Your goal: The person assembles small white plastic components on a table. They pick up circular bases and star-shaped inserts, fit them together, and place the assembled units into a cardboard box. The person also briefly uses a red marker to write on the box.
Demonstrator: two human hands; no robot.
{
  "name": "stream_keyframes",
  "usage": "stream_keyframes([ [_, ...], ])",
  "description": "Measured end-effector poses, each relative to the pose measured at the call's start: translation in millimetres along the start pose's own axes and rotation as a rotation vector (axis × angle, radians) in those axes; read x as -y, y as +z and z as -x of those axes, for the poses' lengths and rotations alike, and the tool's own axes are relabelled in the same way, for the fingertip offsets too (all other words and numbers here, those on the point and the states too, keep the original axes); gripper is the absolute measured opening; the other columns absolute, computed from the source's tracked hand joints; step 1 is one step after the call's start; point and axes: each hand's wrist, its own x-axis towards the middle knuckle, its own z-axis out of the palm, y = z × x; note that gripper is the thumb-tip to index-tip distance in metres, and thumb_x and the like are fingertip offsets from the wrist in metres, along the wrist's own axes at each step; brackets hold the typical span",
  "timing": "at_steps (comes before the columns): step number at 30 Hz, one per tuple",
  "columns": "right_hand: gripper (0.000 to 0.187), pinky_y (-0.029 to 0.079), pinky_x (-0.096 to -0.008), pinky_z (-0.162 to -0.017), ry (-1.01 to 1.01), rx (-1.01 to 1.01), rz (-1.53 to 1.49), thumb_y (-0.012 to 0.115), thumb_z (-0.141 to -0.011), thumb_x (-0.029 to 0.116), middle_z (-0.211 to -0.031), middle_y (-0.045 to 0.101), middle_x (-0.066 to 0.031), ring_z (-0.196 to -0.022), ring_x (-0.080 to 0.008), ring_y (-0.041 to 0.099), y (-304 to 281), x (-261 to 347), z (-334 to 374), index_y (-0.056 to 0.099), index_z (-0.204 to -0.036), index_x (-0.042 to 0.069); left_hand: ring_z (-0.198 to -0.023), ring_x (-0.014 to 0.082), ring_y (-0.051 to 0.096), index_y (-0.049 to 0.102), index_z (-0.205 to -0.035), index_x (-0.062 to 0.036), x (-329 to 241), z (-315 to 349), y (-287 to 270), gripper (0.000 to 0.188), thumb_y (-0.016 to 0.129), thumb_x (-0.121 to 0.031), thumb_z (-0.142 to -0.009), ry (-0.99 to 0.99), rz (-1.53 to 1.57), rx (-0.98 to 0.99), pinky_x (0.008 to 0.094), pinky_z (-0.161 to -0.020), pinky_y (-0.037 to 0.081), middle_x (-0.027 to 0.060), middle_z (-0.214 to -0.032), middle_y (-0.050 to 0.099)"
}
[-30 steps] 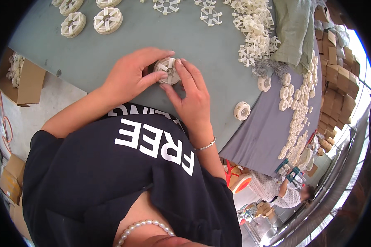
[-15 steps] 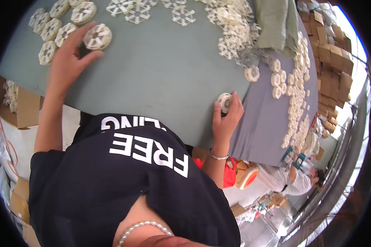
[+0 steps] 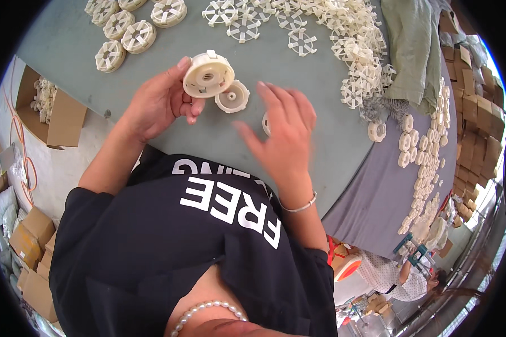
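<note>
Left hand (image 3: 154, 104) back with cream wheel (image 3: 208, 74)

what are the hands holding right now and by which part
The left hand holds a cream round plastic wheel by its rim, thumb and fingertips pinching it above the table. The right hand is open, holding nothing visible.

left hand (image 3: 157, 104) in closed grip — right hand (image 3: 284, 132) open, fingers spread

You stand at a grey-green surface (image 3: 84, 39); cardboard boxes (image 3: 62, 118) sit on the pale floor (image 3: 56, 168) at your left, daylight comes from the right.
</note>
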Motion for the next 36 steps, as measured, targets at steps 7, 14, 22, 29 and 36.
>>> stream_keyframes([
  [7, 0.057, 0.048, -0.0446, -0.100, -0.028, -0.005, -0.137, 0.087, -0.075, 0.019, -0.119, 0.069, -0.0115, -0.114, -0.0313, 0.063, 20, 5, -26, 0.070, -0.128, 0.006, -0.074, 0.0143, 0.066, 0.063, -0.128, 0.0017, -4, 2, -2, 0.055, 0.038, -0.046, -0.116, 0.023, 0.029, 0.019, 0.0274, -0.061, 0.058, 0.0086, -0.097, 0.069],
  [14, 0.043, 0.060, -0.0358, -0.080, -0.033, -0.168, -0.371, 0.082, -0.078, 0.005, -0.122, 0.062, -0.0137, -0.095, -0.0259, 0.072, -3, -3, 1, 0.070, -0.120, 0.001, -0.077, 0.0161, 0.067, 0.060, -0.133, 0.0022, 12, -1, 10, 0.058, 0.036, -0.047, -0.116, -0.063, 0.270, 0.176, 0.0281, -0.063, 0.058, 0.0115, -0.101, 0.070],
  [22, 0.047, 0.059, -0.0390, -0.100, 0.396, -0.211, -1.502, 0.074, -0.093, 0.006, -0.143, 0.049, -0.0098, -0.127, -0.0229, 0.059, -24, -11, 57, 0.060, -0.136, -0.005, -0.094, 0.0109, 0.066, 0.050, -0.154, -0.0072, 35, -8, 65, 0.072, 0.079, -0.017, -0.089, 0.222, -0.393, 0.273, 0.0279, -0.075, 0.057, 0.0068, -0.151, 0.059],
  [29, 0.033, 0.053, -0.0373, -0.106, 0.474, -0.353, -1.649, 0.074, -0.098, 0.013, -0.146, 0.045, -0.0090, -0.130, -0.0207, 0.055, -29, -16, 102, 0.063, -0.127, 0.001, -0.083, 0.0092, 0.063, 0.056, -0.149, -0.0087, 45, -6, 126, 0.072, 0.082, -0.005, -0.082, 0.409, -0.783, 0.392, 0.0241, -0.067, 0.055, 0.0043, -0.135, 0.065],
  [36, 0.044, 0.052, -0.0388, -0.097, 0.392, -0.411, -0.773, 0.086, -0.084, 0.017, -0.137, 0.055, -0.0144, -0.121, -0.0268, 0.060, -30, -21, 145, 0.062, -0.118, 0.006, -0.103, 0.0134, 0.070, 0.052, -0.148, -0.0037, 77, -1, 143, 0.056, 0.075, -0.014, -0.098, -0.071, -0.673, 0.390, 0.0276, -0.072, 0.059, 0.0084, -0.135, 0.061],
])
